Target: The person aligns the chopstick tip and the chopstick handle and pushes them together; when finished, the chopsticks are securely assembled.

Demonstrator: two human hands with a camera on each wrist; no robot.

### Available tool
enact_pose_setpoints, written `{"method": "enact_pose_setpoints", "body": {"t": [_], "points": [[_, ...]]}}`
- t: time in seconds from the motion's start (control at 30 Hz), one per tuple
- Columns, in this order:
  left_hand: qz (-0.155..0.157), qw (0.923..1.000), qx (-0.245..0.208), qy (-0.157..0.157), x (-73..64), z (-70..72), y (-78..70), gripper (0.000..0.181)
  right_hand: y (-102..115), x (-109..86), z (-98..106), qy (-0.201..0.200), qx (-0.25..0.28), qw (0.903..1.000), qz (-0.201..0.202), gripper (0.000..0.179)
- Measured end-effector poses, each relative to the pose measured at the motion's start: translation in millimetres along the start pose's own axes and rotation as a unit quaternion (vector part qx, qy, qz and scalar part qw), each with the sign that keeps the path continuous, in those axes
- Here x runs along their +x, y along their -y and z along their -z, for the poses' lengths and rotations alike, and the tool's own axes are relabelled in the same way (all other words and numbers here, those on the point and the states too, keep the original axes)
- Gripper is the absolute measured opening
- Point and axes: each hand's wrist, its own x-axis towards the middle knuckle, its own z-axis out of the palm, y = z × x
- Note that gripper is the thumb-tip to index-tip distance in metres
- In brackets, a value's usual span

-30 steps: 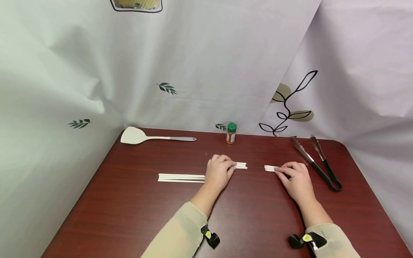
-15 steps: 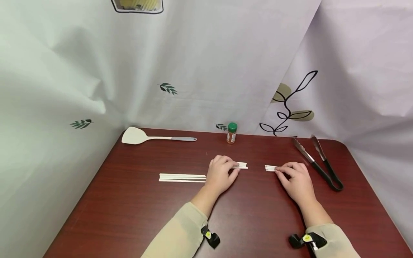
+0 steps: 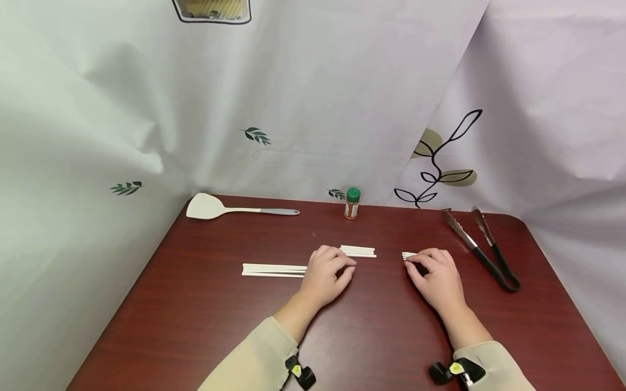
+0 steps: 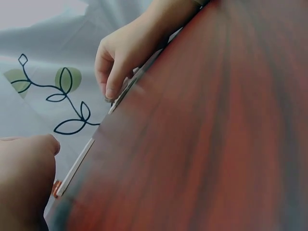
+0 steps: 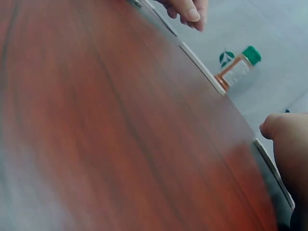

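My left hand [image 3: 324, 276] is in the head view, fingers loosely bent and thumb apart, with nothing between them. It lies just in front of the middle bundle of short-looking white sticks [image 3: 359, 252], apart from it. To its left a longer bundle of white sticks [image 3: 274, 270] runs partly under the hand. My right hand [image 3: 437, 278] hovers at the left end of a third bundle of white sticks [image 3: 408, 255], most of which the hand hides. Its fingers are loosely bent. In the right wrist view those sticks [image 5: 274, 171] lie below the hand.
At the back left lies a white spatula [image 3: 235, 209]. A green-capped spice jar [image 3: 352, 203] stands near the back edge. Black-handled tongs [image 3: 481, 250] lie open at the right. A white curtain [image 3: 313, 98] closes off the far side of the dark red table [image 3: 362, 326].
My left hand has drawn back left and toward me, off the middle sticks, which now show more. My right hand has slid slightly left along its sticks. The sticks stay where they lay.
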Motion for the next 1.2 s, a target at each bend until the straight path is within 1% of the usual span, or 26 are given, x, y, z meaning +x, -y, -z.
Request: {"method": "enact_pose_setpoints", "body": {"t": [0.2, 0.43, 0.57, 0.77, 0.9, 1.07, 1.2], "points": [[0.018, 0.9997, -0.014, 0.010, -9.7, 15.7, 7.1, 0.011, 15.2, 3.0, -12.0, 0.017, 0.010, 0.9998, 0.003, 0.009], [0.016, 0.9996, -0.017, 0.016, -18.1, 28.0, 17.8, 0.012, 38.9, 7.5, -32.3, 0.027, 0.042, 0.9986, 0.015, 0.007], [0.011, 0.9998, -0.013, 0.009, -21.6, 36.1, 25.7, 0.012, 53.0, 13.5, -44.0, 0.035, 0.060, 0.9973, 0.023, 0.005], [0.002, 0.9999, -0.002, -0.014, -30.2, 49.0, 38.3, 0.011, 74.8, 19.7, -61.2, 0.040, 0.072, 0.9955, 0.046, 0.007], [-0.002, 0.9996, 0.002, -0.027, -35.9, 57.8, 47.6, 0.011, 87.3, 21.8, -72.1, 0.052, 0.078, 0.9939, 0.058, 0.006], [0.002, 0.9993, 0.008, -0.035, -42.0, 70.6, 58.9, 0.011, 101.3, 25.3, -85.3, 0.064, 0.084, 0.9919, 0.071, 0.005], [0.008, 0.9992, 0.010, -0.038, -46.2, 80.9, 66.9, 0.012, 112.6, 26.9, -94.2, 0.077, 0.082, 0.9913, 0.069, 0.007]]}}
